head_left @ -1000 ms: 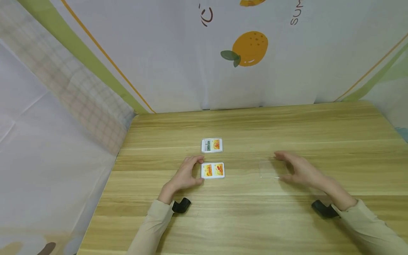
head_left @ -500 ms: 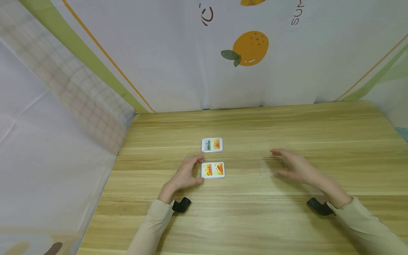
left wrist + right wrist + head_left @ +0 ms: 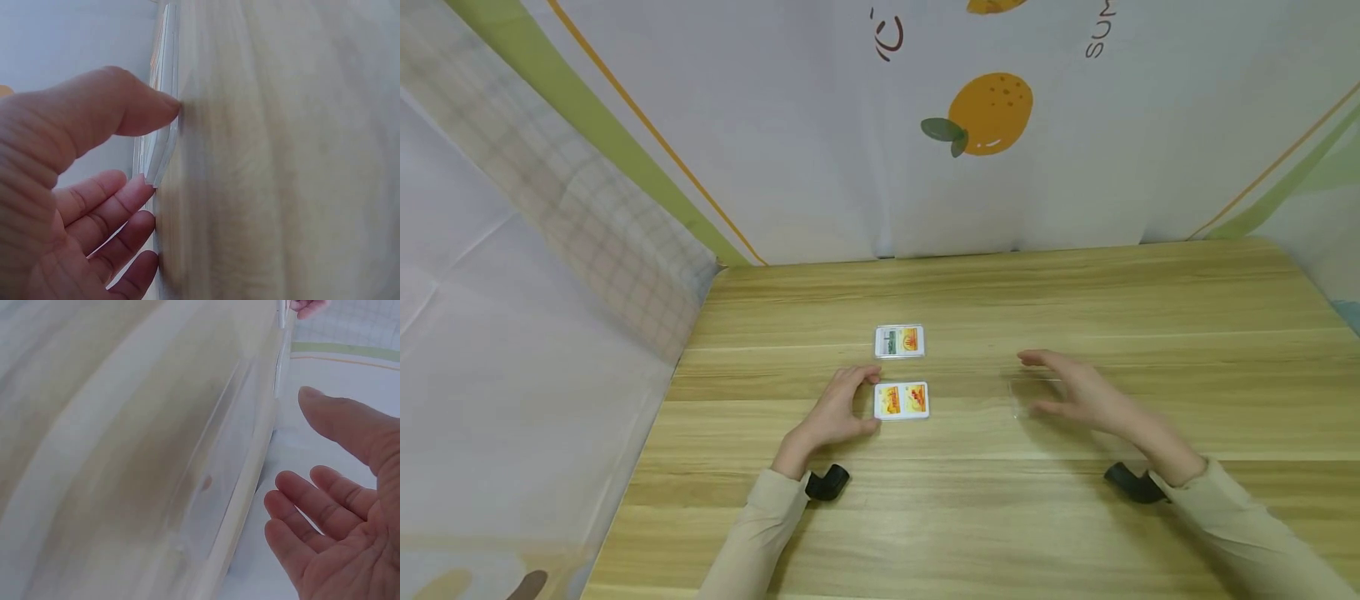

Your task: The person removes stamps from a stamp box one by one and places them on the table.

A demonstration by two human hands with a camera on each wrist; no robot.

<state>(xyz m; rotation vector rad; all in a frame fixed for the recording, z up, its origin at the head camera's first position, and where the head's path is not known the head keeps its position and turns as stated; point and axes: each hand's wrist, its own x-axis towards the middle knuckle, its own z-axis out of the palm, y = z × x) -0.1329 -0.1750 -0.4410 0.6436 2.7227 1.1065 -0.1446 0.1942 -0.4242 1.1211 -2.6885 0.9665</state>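
In the head view my left hand (image 3: 833, 410) is at the left end of the nearer card case (image 3: 901, 401), a flat white case with two orange-yellow pictures. Its thumb lies at the near long edge and the forefinger at the far one, and the left wrist view shows thumb (image 3: 147, 112) and fingertips against the case's side. My right hand (image 3: 1093, 400) hovers with spread fingers over a clear plastic cover (image 3: 1015, 396), partly hidden beneath it. The right wrist view shows the cover (image 3: 219, 469) lying on the table, apart from the fingers.
A second card case (image 3: 898, 342), with one green-grey and one orange picture, lies just behind the first. The wooden table (image 3: 970, 517) ends at a white cloth backdrop (image 3: 820, 167) printed with fruit. Another cloth (image 3: 535, 333) hangs on the left.
My right hand has moved left, away from its place at the clear cover's right end and over it. The left hand and both card cases have stayed put.
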